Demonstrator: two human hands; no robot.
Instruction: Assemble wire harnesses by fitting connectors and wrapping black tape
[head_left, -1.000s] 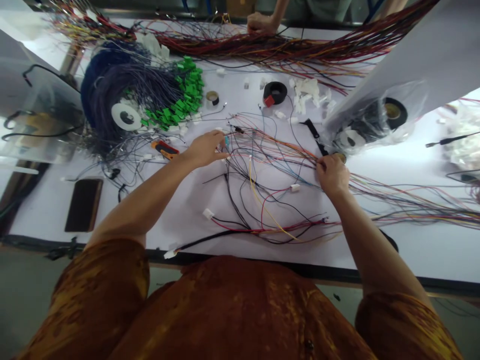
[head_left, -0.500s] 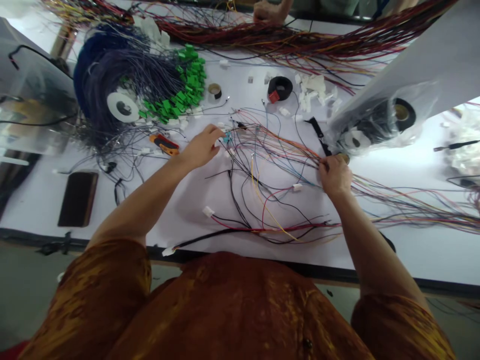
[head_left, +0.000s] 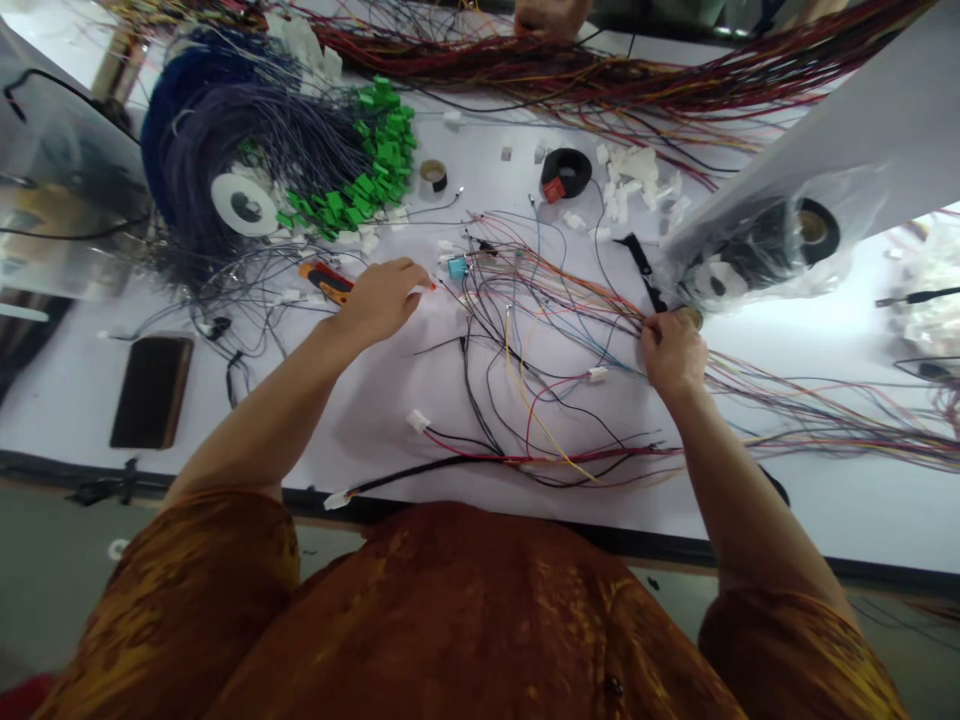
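Note:
My left hand (head_left: 388, 298) is closed at the fingertips around a small red connector (head_left: 433, 287), left of a light-blue connector (head_left: 457, 266) that lies among the wire ends. Farther right, my right hand (head_left: 673, 350) grips a bundle of thin coloured wires (head_left: 592, 295), which fans out over the white table and runs on past the hand to the right. Below the bundle a white connector (head_left: 418, 421) ends a red and black lead. Another white plug (head_left: 597, 374) rests nearer the right hand.
Dark blue wires with green connectors (head_left: 386, 160) lie at the back left. An orange cutter (head_left: 327, 283) is partly behind my left hand. A phone (head_left: 151, 392), black tape (head_left: 566, 175) and bagged rolls (head_left: 757, 250) stand around. Another person's hand (head_left: 551, 16) shows at the top.
My left hand has moved left, away from the light-blue connector, and a red connector now shows at its fingertips. My right hand keeps its hold on the wires.

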